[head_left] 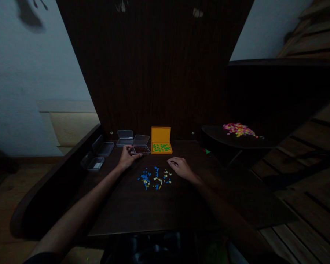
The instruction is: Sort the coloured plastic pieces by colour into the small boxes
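My left hand (127, 158) grips the left end of a small clear plastic box (145, 150), thumb at the front and fingers at the side. Its lid stands open, and dark reddish-brown bits lie inside. My right hand (180, 167) hovers or rests right of a loose spread of small blue pieces (145, 176) and pale yellow pieces (160, 181). Its fingers are curled together at the tips; whatever they may pinch is too small to make out. Behind, between the hands, an orange case (161, 134) stands open with green pieces (161, 147) in it.
More clear lidded boxes stand open at the left: one box (124, 142) at the back, another box (107, 148), and a nearer box (95, 164) with something white inside. A pile of pink and yellow bits (239, 129) lies on a raised shelf (217, 134) at right. A raised side board (57, 176) borders the left.
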Motion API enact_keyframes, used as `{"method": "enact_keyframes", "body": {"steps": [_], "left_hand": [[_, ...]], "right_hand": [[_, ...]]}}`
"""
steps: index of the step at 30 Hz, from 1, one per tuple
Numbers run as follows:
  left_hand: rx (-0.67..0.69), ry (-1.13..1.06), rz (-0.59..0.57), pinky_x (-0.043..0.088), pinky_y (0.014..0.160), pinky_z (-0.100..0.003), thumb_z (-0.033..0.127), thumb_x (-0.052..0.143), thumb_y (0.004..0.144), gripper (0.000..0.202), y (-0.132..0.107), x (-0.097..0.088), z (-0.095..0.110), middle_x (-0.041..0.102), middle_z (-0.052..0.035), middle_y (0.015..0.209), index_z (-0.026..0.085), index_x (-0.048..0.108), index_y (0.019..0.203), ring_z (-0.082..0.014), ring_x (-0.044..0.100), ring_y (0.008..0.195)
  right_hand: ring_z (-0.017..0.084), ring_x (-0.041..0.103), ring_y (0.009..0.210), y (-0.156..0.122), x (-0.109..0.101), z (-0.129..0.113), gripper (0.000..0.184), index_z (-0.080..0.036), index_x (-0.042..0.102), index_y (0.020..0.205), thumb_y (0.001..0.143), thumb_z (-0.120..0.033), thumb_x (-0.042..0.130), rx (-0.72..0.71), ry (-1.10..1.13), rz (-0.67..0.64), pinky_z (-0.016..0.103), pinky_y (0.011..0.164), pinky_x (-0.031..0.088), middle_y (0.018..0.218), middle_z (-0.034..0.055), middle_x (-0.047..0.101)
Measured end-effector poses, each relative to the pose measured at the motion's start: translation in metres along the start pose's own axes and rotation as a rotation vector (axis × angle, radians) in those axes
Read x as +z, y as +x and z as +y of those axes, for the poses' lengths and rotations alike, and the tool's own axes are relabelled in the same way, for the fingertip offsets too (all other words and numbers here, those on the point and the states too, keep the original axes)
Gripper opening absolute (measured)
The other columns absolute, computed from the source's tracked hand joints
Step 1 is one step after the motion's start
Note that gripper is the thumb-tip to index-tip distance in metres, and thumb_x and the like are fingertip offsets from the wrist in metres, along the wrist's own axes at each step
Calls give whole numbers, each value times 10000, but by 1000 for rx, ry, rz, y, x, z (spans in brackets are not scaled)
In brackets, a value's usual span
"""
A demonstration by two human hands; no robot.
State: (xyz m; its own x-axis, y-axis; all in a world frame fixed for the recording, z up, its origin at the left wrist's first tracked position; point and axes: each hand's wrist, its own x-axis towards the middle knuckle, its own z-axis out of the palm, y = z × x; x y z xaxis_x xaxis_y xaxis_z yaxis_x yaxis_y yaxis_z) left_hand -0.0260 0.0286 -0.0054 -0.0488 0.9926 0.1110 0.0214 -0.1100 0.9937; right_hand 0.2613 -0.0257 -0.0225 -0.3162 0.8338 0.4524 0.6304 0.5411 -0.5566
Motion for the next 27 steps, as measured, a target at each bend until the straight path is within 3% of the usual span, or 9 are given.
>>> {"method": "enact_keyframes", "body": {"steps": [4,8,16,22,27], "left_hand": [[29,258,23,474,576,-218,310,816,558,601,8,-4,3,614,38,837,216,376,955,-85,576,593],[105,621,44,456,605,-262,416,796,618,541,10,-11,12,562,49,655,202,481,1003,-163,595,635],[132,948,-93,470,727,-320,460,713,731,402,15,-11,24,680,-90,839,193,608,1012,-264,643,814],[139,1141,-180,479,763,-310,395,649,806,272,24,-10,27,704,-132,903,186,660,980,-279,664,893],[129,1193,-182,490,749,-332,359,610,826,237,29,-7,31,701,-164,871,164,690,934,-300,672,869]], "right_hand": [[153,616,671,0,1,1,226,-158,726,893,907,-238,515,3,0,1,273,660,477,856,83,727],[162,634,697,0,2,1,220,-169,730,884,900,-235,520,2,13,-4,279,682,491,855,78,732],[171,653,725,0,2,2,212,-166,726,891,894,-226,523,-2,8,-11,282,696,499,863,76,737],[167,649,706,0,3,2,205,-170,731,878,882,-202,528,0,2,-6,283,697,502,858,75,738],[166,642,696,0,4,4,215,-177,732,859,886,-209,521,-8,4,-4,283,692,501,844,71,735]]}}
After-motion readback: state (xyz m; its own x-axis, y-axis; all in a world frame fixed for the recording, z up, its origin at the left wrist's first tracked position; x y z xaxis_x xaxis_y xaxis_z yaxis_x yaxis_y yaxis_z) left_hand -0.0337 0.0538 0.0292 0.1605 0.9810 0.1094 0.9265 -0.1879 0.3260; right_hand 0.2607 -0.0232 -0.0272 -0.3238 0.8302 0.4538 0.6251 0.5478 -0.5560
